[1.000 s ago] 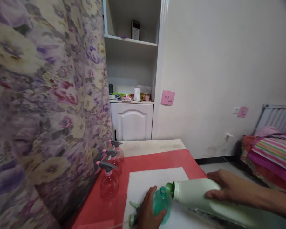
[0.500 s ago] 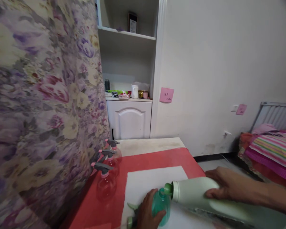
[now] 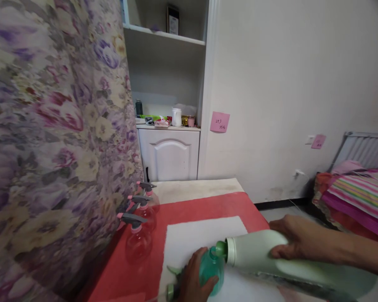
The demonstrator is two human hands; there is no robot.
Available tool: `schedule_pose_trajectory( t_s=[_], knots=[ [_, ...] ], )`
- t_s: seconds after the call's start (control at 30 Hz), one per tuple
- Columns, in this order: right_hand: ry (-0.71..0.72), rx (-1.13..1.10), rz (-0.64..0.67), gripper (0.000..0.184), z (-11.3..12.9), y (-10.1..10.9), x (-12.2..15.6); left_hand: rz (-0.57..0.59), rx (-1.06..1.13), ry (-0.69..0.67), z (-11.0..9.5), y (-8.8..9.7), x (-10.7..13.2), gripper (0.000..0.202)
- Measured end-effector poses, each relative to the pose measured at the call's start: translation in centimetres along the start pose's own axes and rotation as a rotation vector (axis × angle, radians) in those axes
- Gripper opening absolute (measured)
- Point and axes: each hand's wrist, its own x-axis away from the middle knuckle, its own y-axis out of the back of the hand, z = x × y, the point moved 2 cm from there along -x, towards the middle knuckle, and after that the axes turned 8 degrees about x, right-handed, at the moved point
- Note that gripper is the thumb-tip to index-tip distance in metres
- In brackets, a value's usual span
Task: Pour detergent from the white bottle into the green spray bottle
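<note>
Red cover [image 3: 208, 204] on the table [image 3: 195, 188], white sheet [image 3: 189, 237] on top, three sprayers [image 3: 139, 242] lined up by the curtain [image 3: 63, 142]. Left hand [image 3: 193, 277] is wrapped around the teal bottle [image 3: 212, 272] over the sheet, right hand [image 3: 294, 241] is clamped on the big jug [image 3: 253, 250], tipped nearly flat with its green spout [image 3: 221, 248] right at the bottle's mouth.

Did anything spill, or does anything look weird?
I see no spill. The spray top lying beside the left hand looks odd: the teal bottle has none on, while the pink-necked bottles wear theirs.
</note>
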Motion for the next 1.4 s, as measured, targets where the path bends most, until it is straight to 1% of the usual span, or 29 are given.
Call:
schedule_pose_trajectory(
  t_s=[0.1, 0.37, 0.5, 0.67, 0.73, 0.87, 0.93, 1.1, 1.23, 1.4],
  knots=[
    [-0.021, -0.015, 0.035, 0.036, 0.1, 0.3, 0.0, -0.010, 0.003, -0.008, 0.0, 0.0, 0.1, 0.072],
    [-0.018, -0.005, 0.033, 0.039, -0.1, 0.2, -0.2, -0.052, 0.046, -0.040, 0.5, 0.0, 0.1, 0.069],
    [-0.015, 0.008, 0.032, 0.039, -0.3, 0.0, -0.3, -0.059, 0.059, -0.044, 0.3, 0.1, 0.2, 0.067],
    [-0.025, 0.015, 0.042, 0.037, -0.2, 0.3, -0.4, -0.055, 0.037, -0.006, 0.1, -0.2, 0.1, 0.072],
    [-0.031, 0.018, 0.044, 0.037, -0.1, 0.4, -0.4, -0.057, 0.049, -0.025, 0.1, -0.2, 0.1, 0.073],
    [-0.017, 0.006, 0.055, 0.036, 0.1, 0.5, -0.2, -0.078, 0.112, -0.133, -0.2, 0.1, -0.1, 0.062],
    [-0.014, -0.001, 0.063, 0.037, 0.1, 0.5, -0.2, -0.094, 0.149, -0.157, -0.7, 0.4, -0.4, 0.056],
    [-0.023, 0.015, 0.054, 0.036, 0.2, 0.7, -0.3, -0.074, 0.209, -0.167, -1.7, 0.7, -1.3, 0.039],
    [-0.031, 0.026, 0.059, 0.036, 0.5, 0.9, -0.3, -0.066, 0.251, -0.160, -1.9, 0.6, -1.5, 0.037],
    [-0.038, 0.045, 0.047, 0.034, 0.5, 0.9, -0.3, -0.046, 0.250, -0.139, -1.7, 0.5, -1.5, 0.033]
  ],
)
